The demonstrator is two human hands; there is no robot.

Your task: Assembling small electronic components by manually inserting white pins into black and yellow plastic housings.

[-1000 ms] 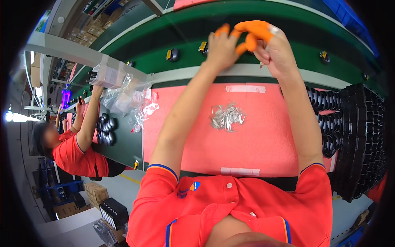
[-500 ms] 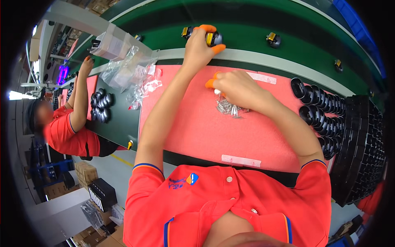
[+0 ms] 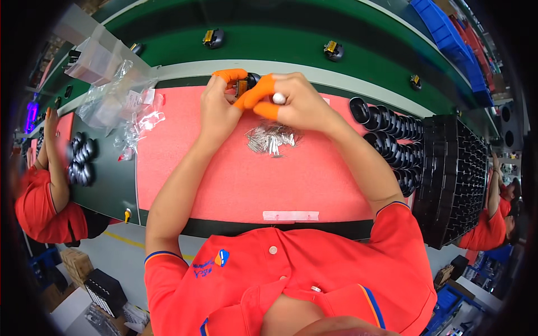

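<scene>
My left hand (image 3: 219,109), its fingertips in orange finger covers, is closed around a small rounded black device part (image 3: 254,80) with a yellow-orange piece (image 3: 241,88) on it. Right beside it, my right hand (image 3: 302,103) bends its orange-covered fingers together. A small white rounded end (image 3: 278,98) shows between those fingers; the rest of what they hold is hidden. Both hands meet above the far part of the pink mat (image 3: 235,185). Just below them lies a loose heap of thin silvery metal pins (image 3: 273,140).
Beyond the mat, a green conveyor (image 3: 269,45) carries several similar parts (image 3: 333,50). Rows of black cup-shaped shells (image 3: 386,120) and stacked black trays (image 3: 448,179) stand at right. Clear plastic bags (image 3: 115,98) lie at left. A co-worker (image 3: 45,201) works at left; others are at far right.
My left hand has come back from the conveyor to the mat with a black part in its grip. My right hand has moved from the pins to meet it. The view has shifted.
</scene>
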